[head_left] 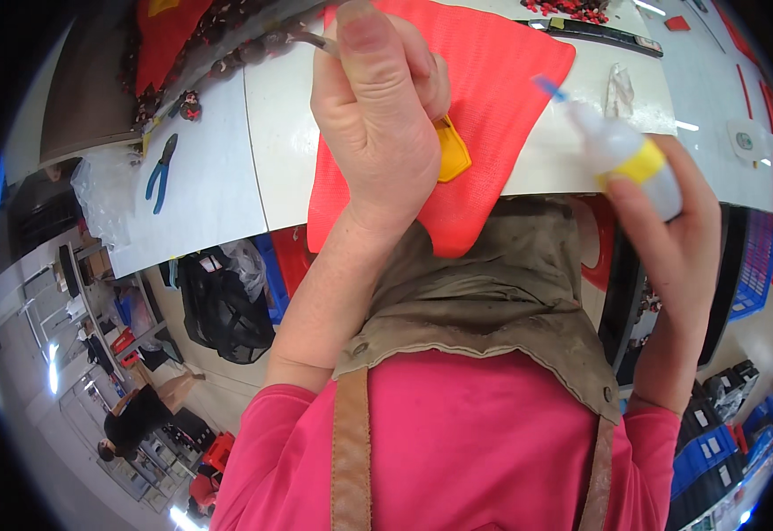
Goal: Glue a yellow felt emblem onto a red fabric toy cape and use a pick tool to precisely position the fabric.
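My left hand [377, 115] is raised over the table, its fingers closed with the thumb on top. A thin grey, metal-looking end [313, 41] sticks out to the left of the fist; the rest is hidden inside. In my right hand [669, 208] is a translucent white squeeze bottle [612, 146] with a yellow band. Its thin blue tip points up and left, held off the table. A red textured cloth [501, 97] lies below my left hand and hangs over the near edge. On the cloth sits a yellow plastic piece [454, 152], partly covered by that hand.
Blue-handled pliers [161, 175] lie on the white table [280, 159] at left, near clear plastic wrap [107, 195]. Small dark and red pieces [190, 106] are heaped behind. A crumpled tissue [619, 91], a black strip [599, 37] and another squeeze bottle [752, 140] are at right.
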Tool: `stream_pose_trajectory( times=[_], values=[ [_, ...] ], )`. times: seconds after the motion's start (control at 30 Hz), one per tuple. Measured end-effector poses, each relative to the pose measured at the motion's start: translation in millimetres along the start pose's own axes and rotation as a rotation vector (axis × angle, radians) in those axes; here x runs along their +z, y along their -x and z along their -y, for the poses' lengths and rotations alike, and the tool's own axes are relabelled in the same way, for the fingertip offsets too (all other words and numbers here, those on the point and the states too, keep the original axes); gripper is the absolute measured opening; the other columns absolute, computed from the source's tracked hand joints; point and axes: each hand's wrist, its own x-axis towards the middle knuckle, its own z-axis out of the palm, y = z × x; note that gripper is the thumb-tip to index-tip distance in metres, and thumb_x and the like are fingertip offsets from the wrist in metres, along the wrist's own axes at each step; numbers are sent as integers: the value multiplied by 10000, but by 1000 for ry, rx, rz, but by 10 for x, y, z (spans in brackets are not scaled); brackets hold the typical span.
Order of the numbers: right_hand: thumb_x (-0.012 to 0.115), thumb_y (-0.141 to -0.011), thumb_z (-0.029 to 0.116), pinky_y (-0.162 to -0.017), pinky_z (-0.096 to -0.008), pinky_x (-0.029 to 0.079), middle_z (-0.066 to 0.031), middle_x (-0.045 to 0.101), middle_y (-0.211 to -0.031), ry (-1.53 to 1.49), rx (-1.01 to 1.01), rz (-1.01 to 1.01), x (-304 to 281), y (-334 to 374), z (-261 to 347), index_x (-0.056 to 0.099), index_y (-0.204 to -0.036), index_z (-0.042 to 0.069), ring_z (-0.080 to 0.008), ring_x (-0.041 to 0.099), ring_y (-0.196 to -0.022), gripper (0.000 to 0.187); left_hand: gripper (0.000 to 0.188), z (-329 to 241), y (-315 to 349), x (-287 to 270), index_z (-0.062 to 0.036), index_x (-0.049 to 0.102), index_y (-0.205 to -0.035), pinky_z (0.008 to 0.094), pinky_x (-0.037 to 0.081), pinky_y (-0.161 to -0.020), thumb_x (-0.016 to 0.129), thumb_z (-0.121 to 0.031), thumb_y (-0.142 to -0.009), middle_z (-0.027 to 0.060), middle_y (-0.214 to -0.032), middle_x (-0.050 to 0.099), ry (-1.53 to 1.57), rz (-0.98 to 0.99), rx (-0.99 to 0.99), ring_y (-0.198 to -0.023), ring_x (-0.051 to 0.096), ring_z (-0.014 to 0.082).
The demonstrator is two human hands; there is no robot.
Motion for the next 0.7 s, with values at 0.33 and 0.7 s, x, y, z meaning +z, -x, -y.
stream_pose_trajectory(
  times=[0.33, 0.7],
  values=[
    [659, -894, 322, -813, -249, 467, -122, 634, -1055, 69, 73, -510, -379, -129, -542, 542, -1221, -15, -145, 608, -932, 484, 523, -6, -17, 20, -91, 400, -711, 263, 174, -424, 421, -550, -961, -29, -535, 264, -9, 24, 5, -439, 185, 72],
    [683, -878, 248, -766, -242, 462, -121, 597, -1127, 452, -142, -770, -335, -147, -646, 524, -1218, -32, -139, 590, -875, 468, 455, -16, 14, -15, -65, 391, -726, 254, 211, -411, 388, -411, -1021, -22, -561, 316, 38, 69, -7, -443, 261, 59]
  ],
)
